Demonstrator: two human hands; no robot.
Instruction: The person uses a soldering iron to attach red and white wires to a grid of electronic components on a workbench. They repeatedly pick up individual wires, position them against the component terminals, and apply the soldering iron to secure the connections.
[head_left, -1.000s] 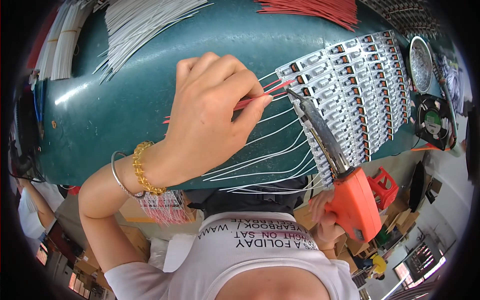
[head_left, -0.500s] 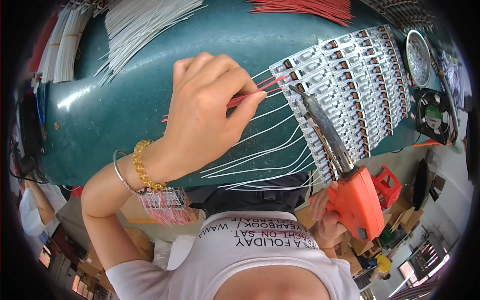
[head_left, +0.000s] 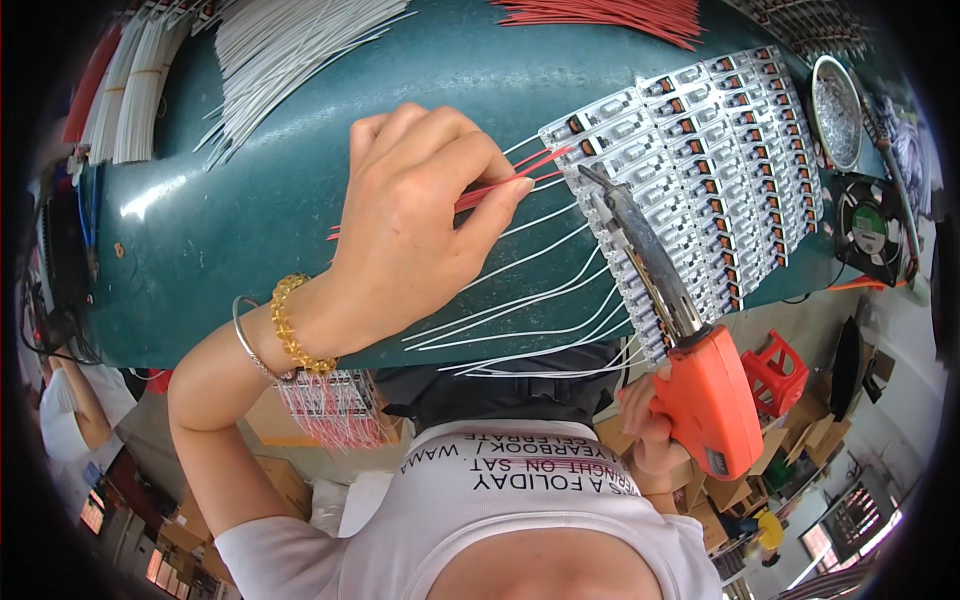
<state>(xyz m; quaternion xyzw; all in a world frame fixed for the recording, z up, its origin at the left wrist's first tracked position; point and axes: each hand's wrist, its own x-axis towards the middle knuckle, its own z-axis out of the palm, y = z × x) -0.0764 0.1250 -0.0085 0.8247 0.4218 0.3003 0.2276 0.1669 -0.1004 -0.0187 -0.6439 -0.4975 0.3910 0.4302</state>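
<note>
My left hand pinches a small bunch of red wires between thumb and forefinger. One red wire's end lies at the upper left corner of a sheet of joined metal plates carrying small clear, black and orange parts. In my right hand is a soldering gun with a red pistol grip. Its dark tip slants up to the sheet's left edge, just below that wire end; whether they touch I cannot tell. White wires trail leftward from the same edge.
Bundles of white wires and red wires lie along the table's far side. At right stand a metal bowl and a black fan. A red stool is beyond the near edge. Another person's arm shows at far left.
The red wire's end has shifted slightly up on the corner plate. The soldering gun has moved a little, its tip still beside the sheet's left edge. Both grips look the same.
</note>
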